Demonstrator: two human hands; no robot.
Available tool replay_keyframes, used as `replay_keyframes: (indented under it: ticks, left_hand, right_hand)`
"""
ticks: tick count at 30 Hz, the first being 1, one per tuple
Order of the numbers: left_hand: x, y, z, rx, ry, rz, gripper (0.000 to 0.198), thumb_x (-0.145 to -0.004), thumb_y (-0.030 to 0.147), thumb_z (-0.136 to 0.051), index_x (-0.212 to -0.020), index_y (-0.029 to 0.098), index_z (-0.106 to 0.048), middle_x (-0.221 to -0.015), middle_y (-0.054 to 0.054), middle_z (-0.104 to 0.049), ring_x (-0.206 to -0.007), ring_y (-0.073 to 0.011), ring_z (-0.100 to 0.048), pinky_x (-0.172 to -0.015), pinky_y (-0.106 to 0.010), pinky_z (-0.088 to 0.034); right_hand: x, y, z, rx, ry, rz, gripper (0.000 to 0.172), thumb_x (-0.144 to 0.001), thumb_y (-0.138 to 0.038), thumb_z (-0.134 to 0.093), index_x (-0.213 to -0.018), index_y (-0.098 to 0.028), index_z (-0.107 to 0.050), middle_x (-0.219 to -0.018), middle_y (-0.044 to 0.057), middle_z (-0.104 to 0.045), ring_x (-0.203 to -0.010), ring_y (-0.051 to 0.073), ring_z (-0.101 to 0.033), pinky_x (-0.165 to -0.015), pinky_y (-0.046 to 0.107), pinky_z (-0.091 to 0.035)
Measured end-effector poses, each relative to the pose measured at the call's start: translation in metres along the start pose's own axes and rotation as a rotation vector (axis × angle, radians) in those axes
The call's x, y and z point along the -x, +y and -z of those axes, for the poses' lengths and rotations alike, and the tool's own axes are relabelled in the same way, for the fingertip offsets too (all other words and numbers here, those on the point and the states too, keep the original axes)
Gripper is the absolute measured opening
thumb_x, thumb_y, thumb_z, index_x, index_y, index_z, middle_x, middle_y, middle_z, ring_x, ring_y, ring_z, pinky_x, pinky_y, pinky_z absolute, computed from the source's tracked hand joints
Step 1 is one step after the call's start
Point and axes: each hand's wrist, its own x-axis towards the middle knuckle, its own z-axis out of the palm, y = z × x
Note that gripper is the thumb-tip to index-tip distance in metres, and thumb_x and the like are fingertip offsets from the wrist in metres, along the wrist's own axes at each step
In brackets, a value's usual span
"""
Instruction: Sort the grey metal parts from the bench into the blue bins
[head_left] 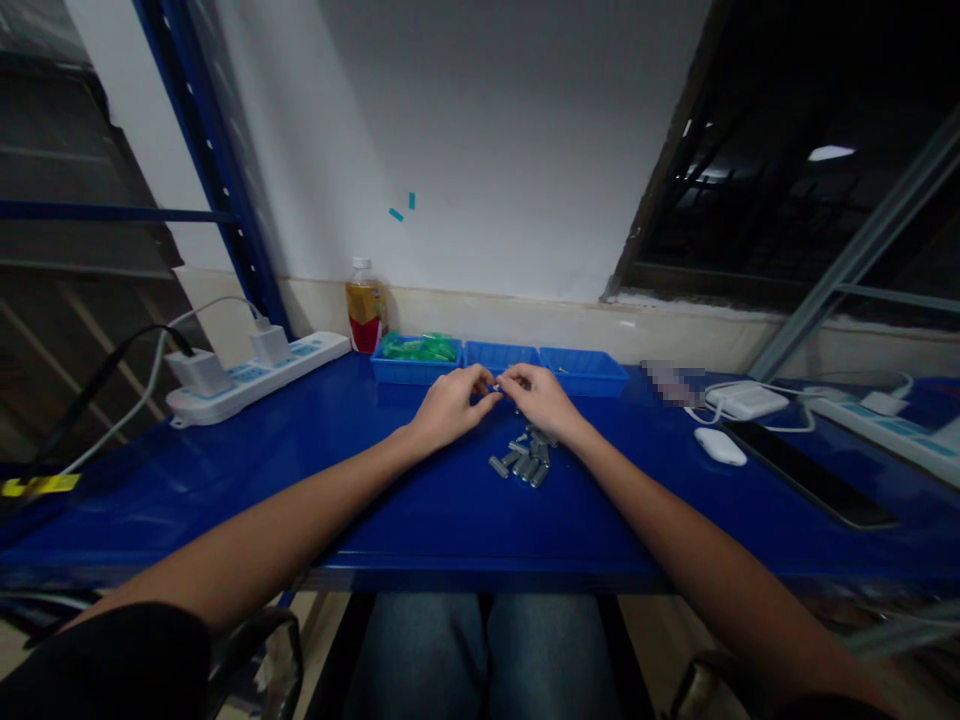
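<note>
My left hand (pixel 452 404) and my right hand (pixel 537 398) meet fingertip to fingertip above the blue table (pixel 390 500). Both are pinched closed on a tiny part (pixel 496 388) between them, too small to name. Just below my right hand lies a small heap of grey metal cylinders (pixel 525 458). Behind my hands stand three blue trays: the left tray (pixel 415 371) holds green pieces (pixel 421 348), and the middle tray (pixel 500 356) and the right tray (pixel 589 371) show nothing I can make out.
A drink bottle (pixel 365 317) stands by the wall. A white power strip (pixel 255 375) with plugs and cables lies at left. At right are a white mouse (pixel 719 446), a white adapter (pixel 747 400), a dark phone (pixel 810 473) and another power strip (pixel 885 425).
</note>
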Motion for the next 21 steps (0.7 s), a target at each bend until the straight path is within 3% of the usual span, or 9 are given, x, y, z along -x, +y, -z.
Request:
replay_keyframes:
  ticks: [5,9,12,17,21]
  left_hand:
    - [-0.001,0.002,0.003,-0.023,0.049,0.013,0.018,-0.088,0.034,-0.048,-0.092,0.017,-0.055,-0.081,-0.004,-0.065,-0.077,-0.0178,-0.06,-0.072,-0.03,-0.045]
    - [-0.001,0.005,0.006,-0.039,0.035,0.024,0.024,-0.091,0.034,-0.041,-0.091,0.017,-0.057,-0.083,-0.005,-0.066,-0.077,-0.0185,-0.061,-0.072,-0.03,-0.045]
    - [-0.001,0.005,0.006,-0.036,-0.006,0.018,0.028,-0.093,0.034,-0.037,-0.092,0.016,-0.059,-0.084,-0.006,-0.066,-0.078,-0.0187,-0.061,-0.072,-0.029,-0.044]
    - [-0.004,0.005,0.007,-0.064,-0.046,0.045,0.034,-0.094,0.036,-0.032,-0.097,0.017,-0.06,-0.086,-0.006,-0.066,-0.081,-0.0195,-0.06,-0.074,-0.03,-0.045]
    - [0.004,0.036,0.022,-0.278,-0.151,0.06,0.033,-0.088,0.04,-0.045,-0.1,0.015,-0.062,-0.093,-0.012,-0.066,-0.09,-0.0274,-0.056,-0.08,-0.04,-0.044]
  right_hand:
    - [0.004,-0.002,-0.004,-0.004,0.061,-0.007,0.022,-0.084,-0.034,-0.048,-0.079,-0.015,-0.059,-0.061,-0.001,-0.056,-0.054,0.011,-0.048,-0.052,0.023,-0.036]
    - [0.009,-0.007,0.005,0.189,0.055,0.262,0.016,-0.082,-0.021,-0.05,-0.096,-0.017,-0.057,-0.076,0.001,-0.06,-0.068,0.013,-0.055,-0.066,0.025,-0.042]
    - [0.01,-0.008,0.008,0.277,0.007,0.368,0.011,-0.084,-0.019,-0.048,-0.092,-0.018,-0.057,-0.084,0.004,-0.061,-0.078,0.016,-0.056,-0.073,0.027,-0.042]
    - [0.007,-0.003,0.005,0.321,0.007,0.337,0.011,-0.088,-0.022,-0.045,-0.092,-0.018,-0.055,-0.086,0.005,-0.062,-0.081,0.017,-0.057,-0.075,0.028,-0.042]
    - [0.004,0.003,0.011,0.314,0.095,0.277,0.017,-0.091,-0.027,-0.041,-0.09,-0.018,-0.056,-0.084,0.005,-0.063,-0.08,0.017,-0.058,-0.073,0.027,-0.04]
